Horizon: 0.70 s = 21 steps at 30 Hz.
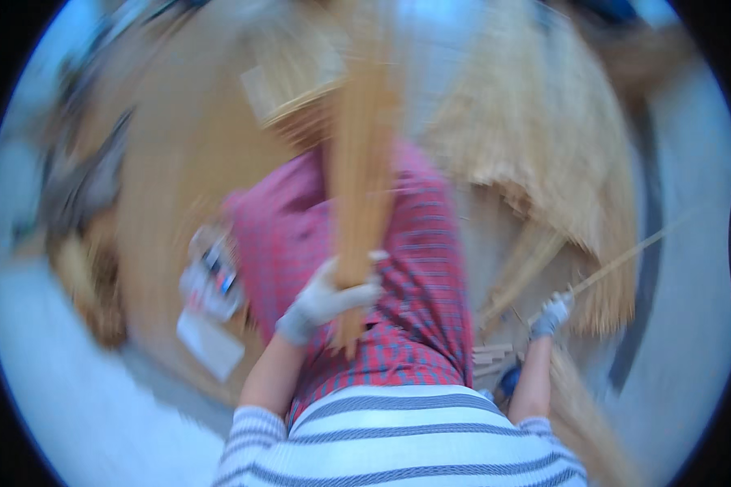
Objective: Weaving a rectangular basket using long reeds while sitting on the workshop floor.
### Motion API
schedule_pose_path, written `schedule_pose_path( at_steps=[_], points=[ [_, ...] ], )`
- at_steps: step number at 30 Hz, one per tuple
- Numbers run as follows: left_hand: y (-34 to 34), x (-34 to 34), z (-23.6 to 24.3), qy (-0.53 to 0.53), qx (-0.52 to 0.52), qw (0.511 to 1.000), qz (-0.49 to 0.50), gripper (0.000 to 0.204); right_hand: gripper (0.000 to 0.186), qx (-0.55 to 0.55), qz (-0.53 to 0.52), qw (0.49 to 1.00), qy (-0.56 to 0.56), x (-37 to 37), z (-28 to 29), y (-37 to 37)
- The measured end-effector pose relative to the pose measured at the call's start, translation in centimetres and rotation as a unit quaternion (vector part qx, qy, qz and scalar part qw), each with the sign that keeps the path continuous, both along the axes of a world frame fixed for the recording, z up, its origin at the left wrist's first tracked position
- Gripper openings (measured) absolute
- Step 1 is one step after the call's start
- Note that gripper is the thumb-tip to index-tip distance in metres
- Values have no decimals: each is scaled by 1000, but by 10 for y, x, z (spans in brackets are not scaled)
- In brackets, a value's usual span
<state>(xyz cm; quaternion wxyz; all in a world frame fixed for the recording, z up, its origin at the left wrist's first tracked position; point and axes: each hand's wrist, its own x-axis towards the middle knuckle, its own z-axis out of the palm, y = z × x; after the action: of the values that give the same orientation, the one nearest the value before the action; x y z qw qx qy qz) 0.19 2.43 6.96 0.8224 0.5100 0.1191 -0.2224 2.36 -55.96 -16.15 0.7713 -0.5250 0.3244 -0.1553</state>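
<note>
My left hand [333, 300], in a pale glove, grips a long upright bundle of thin tan sticks or strips [356, 203] near its lower end, over a red checked cloth [276, 235] covering my lap. My right hand [552, 312], also gloved, is out to the right, closed on a single long thin strip [625, 258] that slants up to the right. The picture is smeared by motion, so the fine detail of fingers and strips is unclear.
Large heaps of pale strips [528, 122] lie at front right, with more bundles [296, 57] at the front middle. A tan mat or board [158, 178] spreads to the left, bearing white packets [207, 321]. Dark, blurred items [89, 178] lie at the far left.
</note>
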Motion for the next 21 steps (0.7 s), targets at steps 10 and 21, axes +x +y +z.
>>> schedule_pose_path(
  at_steps=[10, 21],
  points=[
    [-2, -42, -24, 7, -74, 997, 28, 57, 43, -640, 225, 696, 235, 22, -90, 27],
    [17, -24, -56, 68, -156, 968, 185, 65, 25, -458, 532, 703, 112, 162, -2, 277]
  ],
)
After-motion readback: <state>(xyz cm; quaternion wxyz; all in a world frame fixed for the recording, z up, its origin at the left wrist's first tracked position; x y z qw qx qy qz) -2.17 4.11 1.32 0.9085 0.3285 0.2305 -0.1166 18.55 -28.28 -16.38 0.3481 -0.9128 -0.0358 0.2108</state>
